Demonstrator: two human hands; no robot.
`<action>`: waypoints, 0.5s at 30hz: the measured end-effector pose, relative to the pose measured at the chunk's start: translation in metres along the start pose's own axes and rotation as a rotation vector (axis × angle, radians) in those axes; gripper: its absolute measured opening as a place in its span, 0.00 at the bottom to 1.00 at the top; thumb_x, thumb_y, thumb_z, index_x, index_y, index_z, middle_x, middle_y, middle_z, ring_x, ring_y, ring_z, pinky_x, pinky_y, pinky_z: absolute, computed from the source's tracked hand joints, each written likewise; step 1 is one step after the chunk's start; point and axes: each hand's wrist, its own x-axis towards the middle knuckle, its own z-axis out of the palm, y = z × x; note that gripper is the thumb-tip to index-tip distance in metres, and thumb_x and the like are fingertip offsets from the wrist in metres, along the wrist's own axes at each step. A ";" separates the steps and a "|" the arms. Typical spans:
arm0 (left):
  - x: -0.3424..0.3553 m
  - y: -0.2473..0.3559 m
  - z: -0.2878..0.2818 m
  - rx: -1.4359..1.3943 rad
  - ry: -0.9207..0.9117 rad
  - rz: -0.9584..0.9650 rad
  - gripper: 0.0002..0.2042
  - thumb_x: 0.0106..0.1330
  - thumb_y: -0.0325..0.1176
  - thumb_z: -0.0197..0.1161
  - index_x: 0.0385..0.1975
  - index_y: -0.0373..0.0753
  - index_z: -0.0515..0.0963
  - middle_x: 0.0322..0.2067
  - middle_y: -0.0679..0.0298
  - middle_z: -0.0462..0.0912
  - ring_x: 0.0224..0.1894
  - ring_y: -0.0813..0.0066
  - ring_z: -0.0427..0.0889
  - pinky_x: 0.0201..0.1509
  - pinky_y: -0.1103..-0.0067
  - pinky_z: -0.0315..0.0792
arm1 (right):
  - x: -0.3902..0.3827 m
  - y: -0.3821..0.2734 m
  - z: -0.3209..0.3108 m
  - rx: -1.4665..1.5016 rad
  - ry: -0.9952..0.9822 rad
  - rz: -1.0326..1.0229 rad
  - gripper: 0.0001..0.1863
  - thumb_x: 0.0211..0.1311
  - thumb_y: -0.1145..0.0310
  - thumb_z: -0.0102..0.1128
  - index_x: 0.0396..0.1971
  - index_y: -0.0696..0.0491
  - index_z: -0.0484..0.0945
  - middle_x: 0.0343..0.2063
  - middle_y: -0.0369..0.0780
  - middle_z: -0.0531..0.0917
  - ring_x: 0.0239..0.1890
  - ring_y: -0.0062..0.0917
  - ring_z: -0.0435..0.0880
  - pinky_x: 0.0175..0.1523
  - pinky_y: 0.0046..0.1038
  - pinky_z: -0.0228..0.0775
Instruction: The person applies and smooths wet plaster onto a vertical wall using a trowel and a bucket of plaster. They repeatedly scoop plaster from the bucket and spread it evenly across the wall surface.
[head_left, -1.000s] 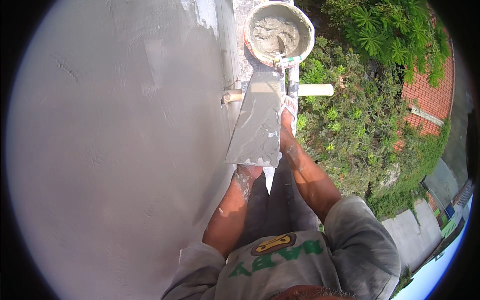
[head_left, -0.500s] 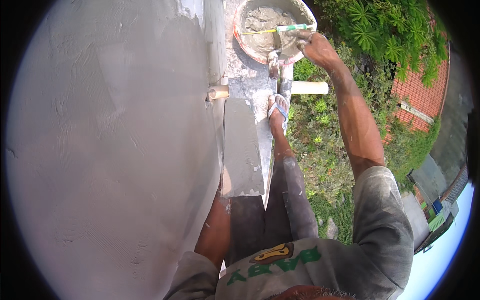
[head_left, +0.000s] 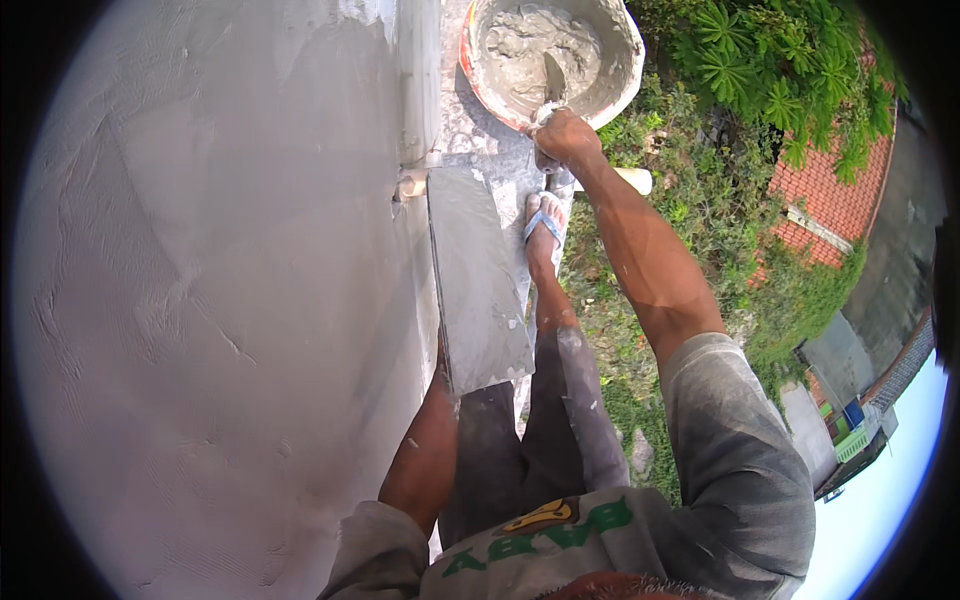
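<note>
My right hand (head_left: pixel 568 138) is closed round the handle of a trowel (head_left: pixel 554 76) at the near rim of a round bucket (head_left: pixel 622 70). The trowel's blade stands in the wet grey mortar (head_left: pixel 525 45) inside. Over my legs is a flat rectangular plastering float (head_left: pixel 480 285), its upper face coated grey. My left forearm (head_left: pixel 425 445) runs up behind the float's near end, which hides my left hand and its fingers. The float lies close beside the plastered wall (head_left: pixel 250 250).
A narrow, splattered ledge (head_left: pixel 500 150) carries the bucket and my sandalled foot (head_left: pixel 545 225). Pipe stubs stick out at the wall (head_left: pixel 412 184) and on the right (head_left: pixel 634 180). Beyond the ledge, plants (head_left: pixel 640 300) and a red tiled roof (head_left: pixel 820 185) lie far below.
My right hand has moved from the bucket's right rim down and left onto the trowel handle. The thin green-and-yellow tool across the bucket is out of sight. The float has tilted slightly.
</note>
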 end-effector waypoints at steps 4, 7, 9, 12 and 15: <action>0.007 -0.002 -0.005 -0.021 -0.013 -0.008 0.23 0.66 0.46 0.53 0.56 0.38 0.68 0.52 0.58 0.73 0.52 0.65 0.74 0.54 0.70 0.71 | -0.017 0.004 -0.056 -0.187 -0.010 -0.147 0.20 0.47 0.57 0.57 0.32 0.59 0.83 0.33 0.48 0.84 0.38 0.37 0.84 0.44 0.34 0.74; 0.010 -0.001 -0.009 -0.026 0.003 -0.001 0.23 0.66 0.46 0.53 0.56 0.38 0.68 0.51 0.58 0.73 0.52 0.65 0.74 0.54 0.70 0.71 | -0.028 0.015 -0.112 -0.456 0.036 -0.233 0.19 0.47 0.57 0.57 0.29 0.60 0.82 0.31 0.49 0.84 0.36 0.39 0.84 0.42 0.36 0.75; 0.011 -0.003 -0.011 -0.032 0.008 0.004 0.22 0.67 0.45 0.53 0.55 0.38 0.68 0.51 0.58 0.74 0.52 0.65 0.74 0.54 0.70 0.71 | -0.020 0.025 -0.129 -0.620 0.235 -0.257 0.21 0.50 0.63 0.53 0.44 0.58 0.77 0.41 0.49 0.82 0.46 0.41 0.81 0.51 0.38 0.73; 0.013 -0.006 -0.013 -0.029 -0.008 -0.011 0.22 0.67 0.45 0.52 0.55 0.38 0.69 0.51 0.58 0.74 0.51 0.65 0.75 0.54 0.70 0.71 | 0.014 0.042 -0.138 -0.716 0.521 -0.377 0.24 0.54 0.66 0.49 0.54 0.53 0.69 0.43 0.51 0.79 0.44 0.42 0.81 0.49 0.40 0.74; 0.008 -0.009 -0.018 -0.033 -0.009 -0.020 0.22 0.67 0.45 0.52 0.55 0.38 0.69 0.50 0.59 0.74 0.51 0.65 0.75 0.54 0.70 0.71 | 0.031 0.027 -0.122 -0.760 0.576 -0.387 0.18 0.58 0.69 0.47 0.49 0.56 0.72 0.37 0.51 0.81 0.42 0.39 0.82 0.46 0.37 0.76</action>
